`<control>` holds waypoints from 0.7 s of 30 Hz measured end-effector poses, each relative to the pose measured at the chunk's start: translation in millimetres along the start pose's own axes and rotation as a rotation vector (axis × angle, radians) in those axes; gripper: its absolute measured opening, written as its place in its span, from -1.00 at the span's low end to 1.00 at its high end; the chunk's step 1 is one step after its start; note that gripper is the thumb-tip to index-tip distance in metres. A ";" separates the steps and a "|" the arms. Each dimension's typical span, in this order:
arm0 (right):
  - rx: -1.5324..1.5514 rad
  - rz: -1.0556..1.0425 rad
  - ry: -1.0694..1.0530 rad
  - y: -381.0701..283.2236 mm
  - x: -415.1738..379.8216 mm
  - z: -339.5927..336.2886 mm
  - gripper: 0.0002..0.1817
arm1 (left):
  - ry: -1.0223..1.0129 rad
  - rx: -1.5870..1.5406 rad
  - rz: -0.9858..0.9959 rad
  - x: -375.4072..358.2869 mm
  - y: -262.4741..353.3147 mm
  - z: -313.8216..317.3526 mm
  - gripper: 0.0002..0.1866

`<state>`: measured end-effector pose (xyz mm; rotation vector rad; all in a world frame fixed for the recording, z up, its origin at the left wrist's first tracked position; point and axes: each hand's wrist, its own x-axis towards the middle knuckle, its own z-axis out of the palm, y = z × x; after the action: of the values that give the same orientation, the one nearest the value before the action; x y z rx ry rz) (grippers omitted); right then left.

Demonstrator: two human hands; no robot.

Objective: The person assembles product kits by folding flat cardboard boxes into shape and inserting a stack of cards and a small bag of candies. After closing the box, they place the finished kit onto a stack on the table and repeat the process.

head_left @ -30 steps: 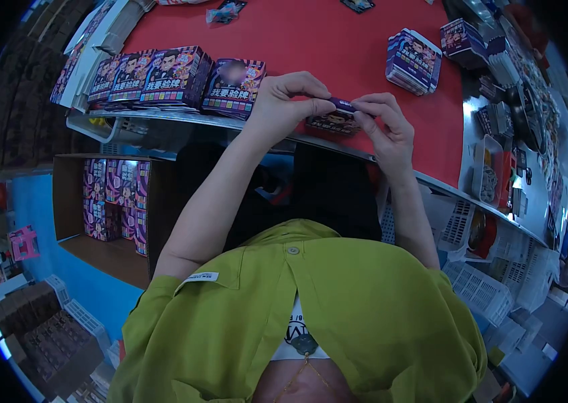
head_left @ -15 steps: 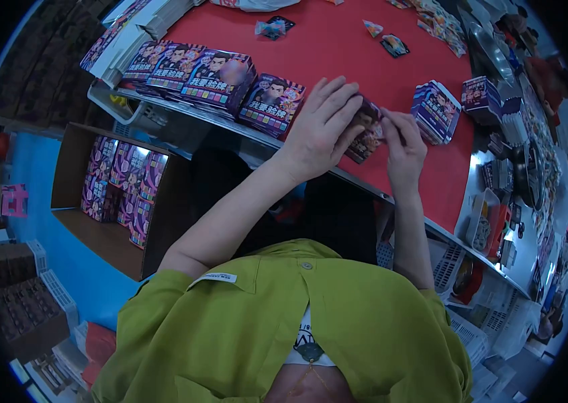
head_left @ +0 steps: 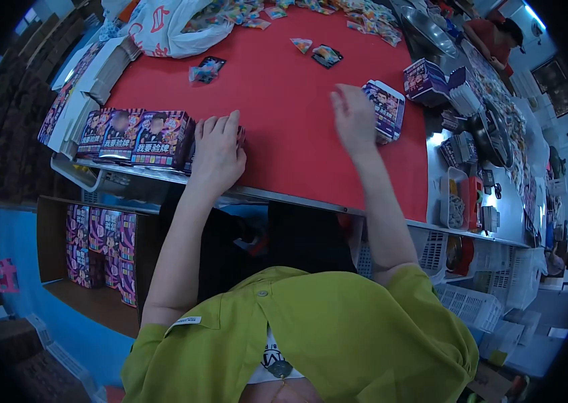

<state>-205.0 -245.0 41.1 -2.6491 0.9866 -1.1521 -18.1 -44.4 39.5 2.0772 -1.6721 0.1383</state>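
Observation:
My left hand point(head_left: 218, 153) lies over a purple printed card box point(head_left: 242, 136) at the right end of a row, its fingers around the box and hiding most of it. Beside it in that row stand more purple boxes point(head_left: 158, 140) with a cartoon figure and colour squares on the front. On the right, my right hand point(head_left: 354, 122) is empty, fingers apart, close to the left side of a small stack of purple printed cartons point(head_left: 386, 111).
Small colourful packets point(head_left: 207, 69) lie on the red tabletop point(head_left: 291, 127), with a white plastic bag point(head_left: 170, 30) behind. More boxes point(head_left: 425, 80) and a metal bowl point(head_left: 428, 30) stand right. A brown carton point(head_left: 89, 302) holds boxes below left. A person point(head_left: 492, 43) sits far right.
The box held between both hands has moved left to the row's end under my left hand. My right hand has let go and moved to the carton stack. The view has shifted.

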 end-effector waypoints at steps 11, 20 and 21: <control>-0.509 0.069 -0.108 97.6 13.7 -12.6 -0.59 | 0.046 0.087 -0.028 18.2 4.2 1.0 -0.75; -0.005 -0.128 0.208 4.5 29.5 -61.9 -0.70 | 0.017 -0.627 -0.112 30.6 60.3 -11.4 -0.16; 0.185 -0.102 0.132 -24.9 21.6 -67.3 -0.69 | -0.110 -1.147 -0.198 33.6 66.3 1.6 -0.18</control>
<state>-226.9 -227.0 110.5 -2.5297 0.7292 -1.3829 -72.5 -85.0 69.5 1.3195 -1.1148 -0.8159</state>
